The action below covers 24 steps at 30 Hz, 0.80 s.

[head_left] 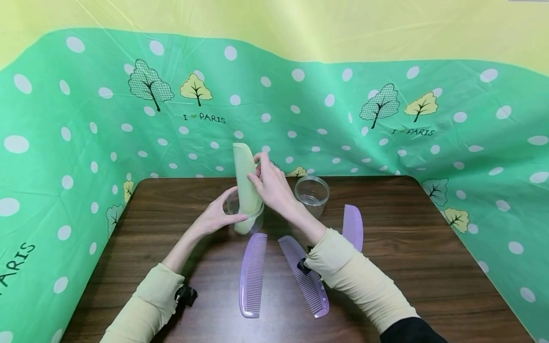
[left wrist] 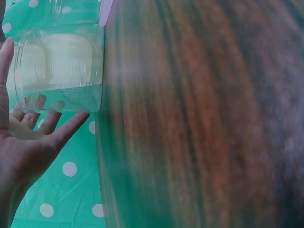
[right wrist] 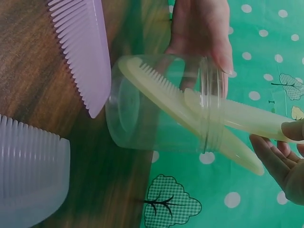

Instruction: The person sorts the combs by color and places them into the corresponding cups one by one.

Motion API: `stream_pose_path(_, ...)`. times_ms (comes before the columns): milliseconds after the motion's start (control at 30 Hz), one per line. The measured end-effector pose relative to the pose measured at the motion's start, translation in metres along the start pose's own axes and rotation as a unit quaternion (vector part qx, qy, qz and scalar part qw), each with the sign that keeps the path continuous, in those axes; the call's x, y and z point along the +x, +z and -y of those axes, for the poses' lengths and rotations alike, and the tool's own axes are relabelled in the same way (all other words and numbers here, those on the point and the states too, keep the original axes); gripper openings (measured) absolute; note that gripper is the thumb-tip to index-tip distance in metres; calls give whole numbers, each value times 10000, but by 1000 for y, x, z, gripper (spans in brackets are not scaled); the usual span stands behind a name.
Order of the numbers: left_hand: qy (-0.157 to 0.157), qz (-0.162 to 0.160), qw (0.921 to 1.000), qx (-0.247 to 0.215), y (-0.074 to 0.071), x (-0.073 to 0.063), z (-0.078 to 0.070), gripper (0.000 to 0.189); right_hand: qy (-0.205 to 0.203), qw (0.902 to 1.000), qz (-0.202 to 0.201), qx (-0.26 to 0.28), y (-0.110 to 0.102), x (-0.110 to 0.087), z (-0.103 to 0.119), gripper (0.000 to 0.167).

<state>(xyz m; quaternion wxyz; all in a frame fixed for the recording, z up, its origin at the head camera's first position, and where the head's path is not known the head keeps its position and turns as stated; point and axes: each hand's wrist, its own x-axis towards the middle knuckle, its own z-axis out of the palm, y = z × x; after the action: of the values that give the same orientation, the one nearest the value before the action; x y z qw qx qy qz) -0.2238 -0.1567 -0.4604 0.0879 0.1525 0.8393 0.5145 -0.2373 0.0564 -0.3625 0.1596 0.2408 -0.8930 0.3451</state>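
My left hand (head_left: pixel 216 215) holds a clear plastic jar (right wrist: pixel 142 135) at its rim, thumb in front and fingers along the far side. A pale yellow comb (right wrist: pixel 235 148) leans inside the jar, one end sticking out past the mouth. My right hand (head_left: pixel 273 185) pinches a second pale yellow comb (right wrist: pixel 251 118) between thumb and fingers, its lower end inside the jar's mouth. In the head view the two yellow combs largely overlap. The left wrist view shows both through the jar wall.
Purple combs lie on the wooden table (head_left: pixel 386 267): one in front of the jar (head_left: pixel 253 276), one partly under the right forearm (head_left: pixel 304 281), and one to the right (head_left: pixel 352 226). A second clear jar (head_left: pixel 312 195) stands behind the right wrist. A green patterned cloth (head_left: pixel 266 128) hangs behind.
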Motion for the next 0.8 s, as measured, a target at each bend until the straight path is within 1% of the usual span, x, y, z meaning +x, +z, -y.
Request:
stream_pose_path(100, -38, -18, 10000, 85, 0, 1, 0, 96, 47, 9999, 112, 3, 3, -2, 0, 33)
stream_pose_path(267, -74, 14, 10000, 54, 0, 1, 1, 98, 135, 9994, 309, -31, 8, -4, -1, 34)
stream_pose_path(467, -120, 41, 9999, 32, -1, 0, 0, 98, 114, 9989, 443, 44, 14, -7, -3, 33)
stream_pose_path(633, 0, 62, 10000, -30, 0, 1, 0, 95, 115, 9982, 583, -7, 20, -9, -4, 31)
stream_pose_path(800, 70, 89, 9999, -63, 0, 2, 0, 92, 140, 9978, 634, -134, 24, -12, -4, 31)
